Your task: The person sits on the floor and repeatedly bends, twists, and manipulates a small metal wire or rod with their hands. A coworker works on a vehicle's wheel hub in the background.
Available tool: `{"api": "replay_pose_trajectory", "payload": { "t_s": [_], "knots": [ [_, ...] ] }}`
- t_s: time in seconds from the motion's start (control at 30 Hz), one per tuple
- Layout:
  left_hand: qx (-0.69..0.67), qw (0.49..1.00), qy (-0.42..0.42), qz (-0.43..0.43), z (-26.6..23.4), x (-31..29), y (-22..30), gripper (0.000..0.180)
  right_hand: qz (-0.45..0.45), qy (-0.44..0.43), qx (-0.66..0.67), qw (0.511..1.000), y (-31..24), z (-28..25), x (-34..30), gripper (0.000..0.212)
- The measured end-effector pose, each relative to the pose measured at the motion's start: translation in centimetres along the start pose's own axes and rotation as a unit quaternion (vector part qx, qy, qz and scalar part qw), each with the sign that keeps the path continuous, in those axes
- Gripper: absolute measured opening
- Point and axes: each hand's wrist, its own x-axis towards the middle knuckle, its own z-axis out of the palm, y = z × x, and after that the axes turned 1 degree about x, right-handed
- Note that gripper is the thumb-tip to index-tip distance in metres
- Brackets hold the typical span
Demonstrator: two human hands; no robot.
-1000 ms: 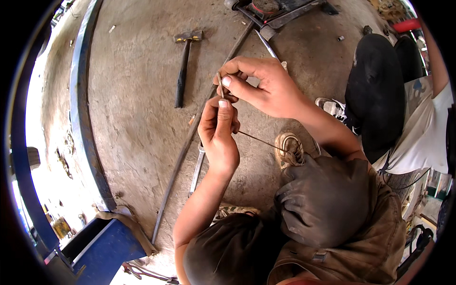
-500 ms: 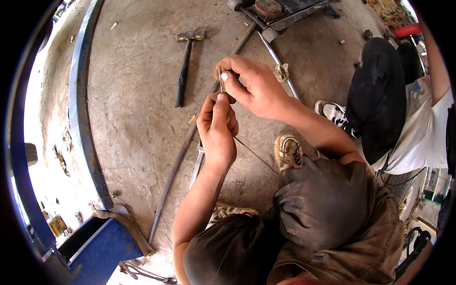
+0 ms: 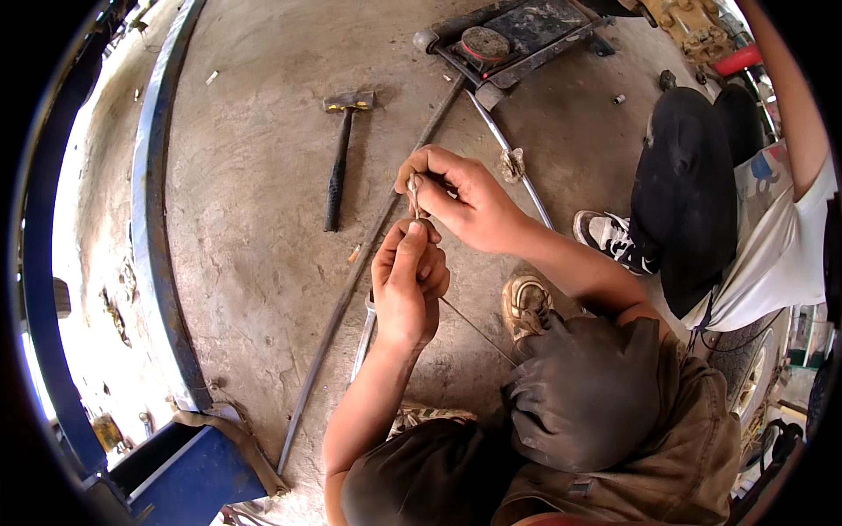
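Above my knees, a thin wire (image 3: 478,330) is held between both hands. My left hand (image 3: 409,285) pinches it between thumb and bent fingers. Just beyond, my right hand (image 3: 469,203) has thumb and forefinger closed on its upper part, where short strands (image 3: 414,197) stand up between the two hands and seem to cross. From behind the left hand, the wire trails down to the right, toward my shoe (image 3: 527,302). Fingers hide the wire's exact end. Below my left hand, a wrench-like silver tool (image 3: 365,331) lies partly behind the forearm.
On the concrete lie a hammer (image 3: 340,167), a long metal bar (image 3: 326,320) and a shiny rod (image 3: 531,188). A floor jack (image 3: 544,44) stands at the far side. To the right, another person's dark-clad leg (image 3: 687,184) is close. Left are a metal beam (image 3: 149,219) and a blue box (image 3: 197,478).
The whole view has shifted, so hands and floor tools sit lower in the picture. Between my fingertips, the strands looked straight and now appear crossed. Both hands keep their pinch.
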Motion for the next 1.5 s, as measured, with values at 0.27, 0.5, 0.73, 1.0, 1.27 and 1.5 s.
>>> {"api": "replay_pose_trajectory", "payload": {
  "t_s": [0.27,0.5,0.73,1.0,1.27,1.5],
  "knots": [
    [0.038,0.998,-0.017,0.048,-0.8,0.8,-0.5,0.026,0.047,-0.016,0.152,0.987,-0.5,0.2,-0.2,0.013],
    [-0.006,0.999,-0.037,0.036,-1.4,1.1,-0.3,0.024,0.045,-0.036,0.183,0.982,-0.2,0.0,0.4,0.014],
    [-0.097,0.990,-0.094,-0.036,-2.2,1.3,-0.3,0.019,0.033,-0.019,0.173,0.984,0.3,-0.2,0.3,0.013],
    [-0.147,0.979,-0.119,-0.079,-2.1,0.8,-0.8,0.019,-0.020,-0.043,0.056,0.997,0.2,-1.2,-0.1,0.014],
    [-0.236,0.945,-0.169,-0.152,-2.6,1.1,-1.5,0.023,0.020,-0.063,0.059,0.996,-1.7,-0.9,-0.2,0.015],
    [-0.285,0.912,-0.252,-0.156,-3.2,0.9,-1.9,0.021,-0.020,-0.104,0.042,0.993,-1.8,-1.5,0.0,0.015]
  ]
}}
